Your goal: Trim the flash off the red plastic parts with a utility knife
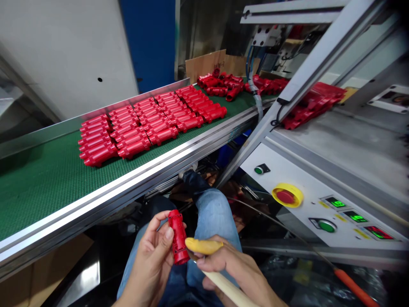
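My left hand [150,260] grips a red plastic tube-shaped part [178,237] upright over my lap, thumb and fingers wrapped around it. My right hand [233,273] is closed on a pale wooden-handled tool [228,288], its forefinger in a yellow finger cot [204,245] that touches the part's lower end. The tool's tip is hidden behind the part and finger.
A green conveyor belt [41,179] carries rows of identical red parts [150,123]; more lie piled at its far end [230,85]. At right a machine panel holds a red emergency stop [286,196], green buttons [326,226] and lit displays. An orange-handled tool [354,290] lies low right.
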{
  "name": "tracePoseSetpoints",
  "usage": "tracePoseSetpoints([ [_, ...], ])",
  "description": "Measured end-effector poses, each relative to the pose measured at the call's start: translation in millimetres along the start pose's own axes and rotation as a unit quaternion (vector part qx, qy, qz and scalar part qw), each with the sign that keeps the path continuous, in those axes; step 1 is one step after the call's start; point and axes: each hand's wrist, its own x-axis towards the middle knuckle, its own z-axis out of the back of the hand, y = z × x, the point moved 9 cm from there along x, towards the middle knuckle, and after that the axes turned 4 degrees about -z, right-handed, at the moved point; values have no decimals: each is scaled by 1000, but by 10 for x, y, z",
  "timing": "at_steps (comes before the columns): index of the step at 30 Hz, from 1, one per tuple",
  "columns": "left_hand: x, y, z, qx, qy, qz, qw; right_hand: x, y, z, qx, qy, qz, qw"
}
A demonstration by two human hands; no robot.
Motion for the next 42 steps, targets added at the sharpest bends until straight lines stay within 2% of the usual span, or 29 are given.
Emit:
tracePoseSetpoints([
  [3, -1, 19, 10, 6, 1, 9, 1000, -41, 19, -30, 0, 5, 29, 1000],
  [5, -11, 12, 14, 7, -5, 18, 1000, -72, 32, 64, 28, -41, 35, 998],
  [7, -24, -14, 3, 7, -7, 20, 1000, -99, -39, 183, 81, -90, -17, 992],
  [9, -35, -36, -16, 7, -6, 19, 1000, -117, -90, 237, 109, -102, -62, 987],
  [10, -40, -39, -26, 5, -4, 21, 1000, -114, -75, 242, 103, -95, -64, 988],
  [15, -47, -26, -34, 12, -7, 13, 1000, -42, 99, 153, 26, -41, 33, 998],
  [18, -49, -19, -51, 17, -3, 11, 1000, -7, 130, 85, 2, -21, 67, 998],
  [28, -35, 12, -24, 9, 4, 21, 1000, 13, 130, 73, -15, -32, 50, 998],
  [34, -29, 43, -6, -4, 10, 30, 999, 10, 82, 118, -14, -43, 16, 999],
  [42, -24, 27, -24, 1, 12, 23, 1000, 21, 113, 101, -26, -20, 13, 999],
])
